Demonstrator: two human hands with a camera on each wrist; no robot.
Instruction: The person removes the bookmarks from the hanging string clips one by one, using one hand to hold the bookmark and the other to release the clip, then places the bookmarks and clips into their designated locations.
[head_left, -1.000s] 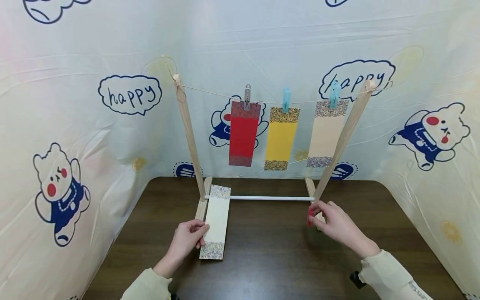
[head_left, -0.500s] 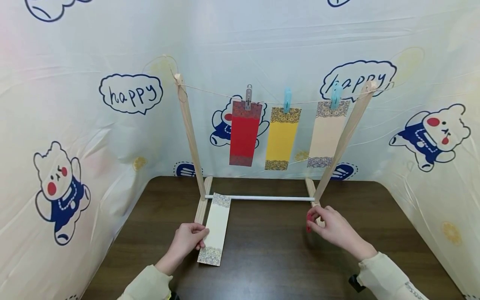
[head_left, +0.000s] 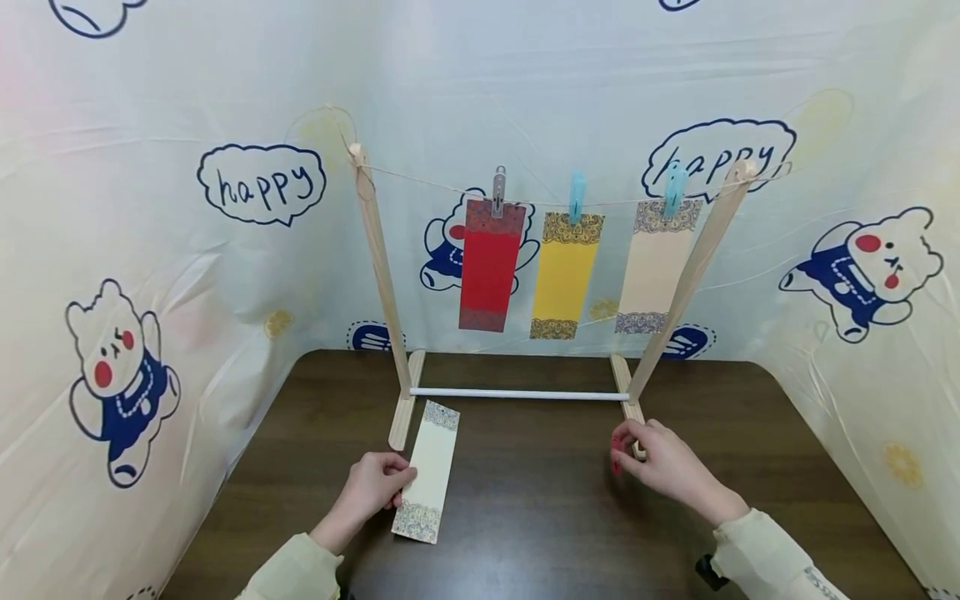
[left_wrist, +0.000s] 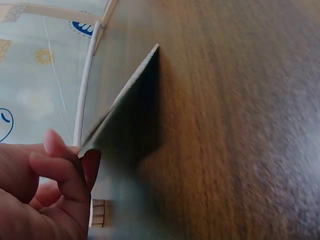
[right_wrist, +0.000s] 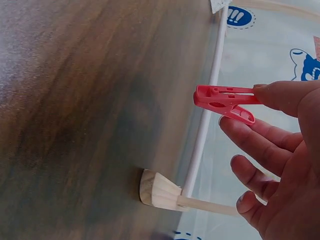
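Observation:
My left hand pinches the left edge of a cream bookmark-like paper strip with lace-pattern bands at both ends. In the left wrist view the strip tilts over the table, its underside in shadow. At the right, my right hand holds a red plastic clothespin by its handles between thumb and fingertips, its nose pointing away from the palm. Three strips hang from a string in the head view: red, yellow and pale beige, under a grey clothespin and two blue clothespins.
A wooden stand carries the string between its left post and right post. A white rod joins the feet low over the brown table. Behind hangs a printed curtain.
My left hand has lowered the cream strip toward me, off the white rod in the head view, and tilted it slightly. My right hand has moved a little nearer with the red clothespin.

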